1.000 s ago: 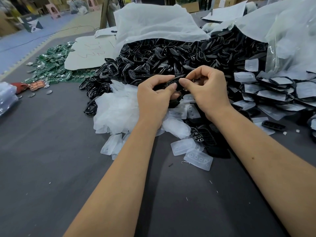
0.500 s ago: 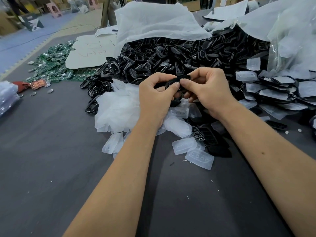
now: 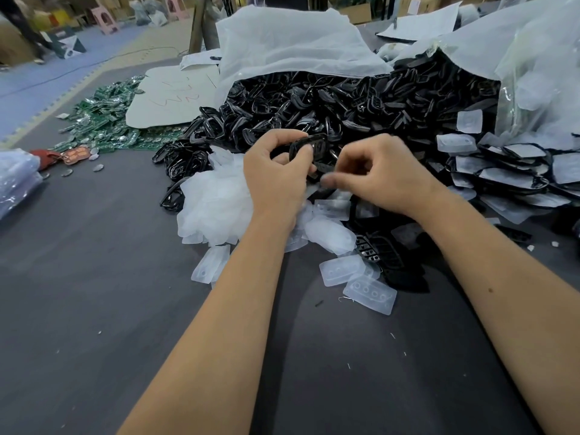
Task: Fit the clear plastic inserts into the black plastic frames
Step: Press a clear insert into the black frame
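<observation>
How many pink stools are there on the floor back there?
2. One pink stool stands at upper left; a second pink stool stands to its right, at the top edge. Others may be hidden behind the white bags.

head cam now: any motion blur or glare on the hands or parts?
Head view: right hand fingers smeared by motion blur; left hand sharper, gripping a black frame; glossy highlights on the black frame pile; wide-angle bending at edges.

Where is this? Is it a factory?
Probably a small assembly workshop or warehouse. A huge heap of black plastic frames spills from a bag, green circuit boards lie piled alongside, and cardboard boxes stand behind.
</observation>
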Demonstrator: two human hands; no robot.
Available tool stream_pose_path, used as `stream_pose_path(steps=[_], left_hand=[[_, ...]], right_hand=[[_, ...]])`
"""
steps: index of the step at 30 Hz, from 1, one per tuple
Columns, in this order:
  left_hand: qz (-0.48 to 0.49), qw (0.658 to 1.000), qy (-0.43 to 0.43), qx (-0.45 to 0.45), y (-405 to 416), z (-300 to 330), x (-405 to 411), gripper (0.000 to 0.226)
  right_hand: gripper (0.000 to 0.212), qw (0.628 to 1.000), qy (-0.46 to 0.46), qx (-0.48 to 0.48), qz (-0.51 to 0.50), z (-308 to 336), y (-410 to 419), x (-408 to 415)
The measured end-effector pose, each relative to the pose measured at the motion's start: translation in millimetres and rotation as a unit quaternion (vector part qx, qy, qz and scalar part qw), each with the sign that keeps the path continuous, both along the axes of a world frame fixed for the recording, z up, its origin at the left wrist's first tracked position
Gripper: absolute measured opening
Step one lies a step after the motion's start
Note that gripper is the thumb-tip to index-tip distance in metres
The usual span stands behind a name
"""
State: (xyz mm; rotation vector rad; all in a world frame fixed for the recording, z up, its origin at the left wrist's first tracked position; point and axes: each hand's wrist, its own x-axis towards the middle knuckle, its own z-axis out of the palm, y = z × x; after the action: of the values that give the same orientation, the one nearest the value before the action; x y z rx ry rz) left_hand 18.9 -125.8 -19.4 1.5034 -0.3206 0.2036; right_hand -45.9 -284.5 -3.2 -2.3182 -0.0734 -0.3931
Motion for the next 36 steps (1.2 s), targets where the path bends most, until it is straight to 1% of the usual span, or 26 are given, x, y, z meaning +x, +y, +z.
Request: stream_pose_path(steps=[2, 4, 6, 7, 8, 9, 11, 12, 13, 15, 18, 21, 22, 23, 24, 25, 28, 29, 31, 36], left_hand=[[-0.003, 1.0, -0.001, 0.006, -1, -1, -1, 0.018], [-0.01, 1.0, 0.003, 0.006, -1, -2, -2, 0.017], [-0.018, 1.0, 0.017, -0.003, -1, -2, -2, 0.017], [-0.023, 0.999, 0.027, -0.011, -1, -2, -2, 0.017], [-0.027, 0.999, 0.036, -0.018, -1, -3, -2, 0.017], [-0.029, 0.998, 0.045, -0.021, -2, -3, -2, 0.017], [-0.029, 0.998, 0.057, -0.022, -3, -4, -3, 0.015], [-0.029, 0.997, 0.06, -0.023, -3, -4, -3, 0.015], [-0.03, 0.997, 0.06, -0.024, -3, -4, -3, 0.016], [-0.034, 0.998, 0.056, -0.024, -2, -3, -3, 0.014], [-0.041, 0.998, 0.049, -0.024, -2, -2, -2, 0.014], [-0.051, 0.997, 0.055, -0.027, -2, -3, -1, 0.015], [-0.054, 0.996, 0.058, -0.028, -2, -3, -1, 0.015], [-0.056, 0.996, 0.06, -0.028, -2, -4, -1, 0.015], [-0.058, 0.996, 0.061, -0.027, -2, -4, 0, 0.014], [-0.059, 0.996, 0.062, -0.024, -2, -4, 0, 0.014], [-0.057, 0.996, 0.064, -0.017, -3, -4, 1, 0.013], [-0.054, 0.996, 0.065, -0.013, -3, -5, 1, 0.012], [-0.051, 0.997, 0.064, -0.001, -3, -6, 2, 0.012], [-0.059, 0.996, 0.064, -0.005, -2, -6, 1, 0.013]], right_hand=[[0.03, 0.994, 0.077, -0.059, 0.045, 3, 2, -1], [0.028, 0.986, 0.12, -0.102, 0.055, 5, 3, 1], [0.025, 0.985, 0.135, -0.071, 0.077, 5, 2, 2], [0.024, 0.987, 0.129, -0.025, 0.091, 5, 2, 1], [0.025, 0.987, 0.114, 0.048, 0.102, 4, 1, 0], [0.026, 0.98, 0.092, 0.141, 0.105, 4, 1, -1], [0.03, 0.94, 0.04, 0.327, 0.083, 3, 0, -2], [0.034, 0.919, 0.012, 0.389, 0.065, 3, -2, -2], [0.037, 0.902, -0.014, 0.429, 0.044, 2, -3, -1], [0.042, 0.885, -0.045, 0.463, 0.009, 1, -4, 0], [0.041, 0.868, -0.042, 0.495, 0.006, -4, -6, 5], [0.037, 0.84, -0.026, 0.541, 0.016, -6, -2, 9], [0.032, 0.839, -0.029, 0.544, 0.018, -6, -1, 10], [0.024, 0.846, -0.039, 0.531, 0.017, -7, 0, 10], [0.016, 0.86, -0.052, 0.508, 0.013, -8, 2, 9], [0.012, 0.874, -0.063, 0.481, 0.008, -9, 3, 9], [0.023, 0.913, -0.082, 0.399, -0.029, -11, 10, 7], [0.021, 0.921, -0.089, 0.377, -0.042, -11, 13, 7], [0.015, 0.924, -0.109, 0.359, -0.067, -10, 19, 7], [0.011, 0.932, -0.139, 0.317, -0.106, -12, 24, 8]])
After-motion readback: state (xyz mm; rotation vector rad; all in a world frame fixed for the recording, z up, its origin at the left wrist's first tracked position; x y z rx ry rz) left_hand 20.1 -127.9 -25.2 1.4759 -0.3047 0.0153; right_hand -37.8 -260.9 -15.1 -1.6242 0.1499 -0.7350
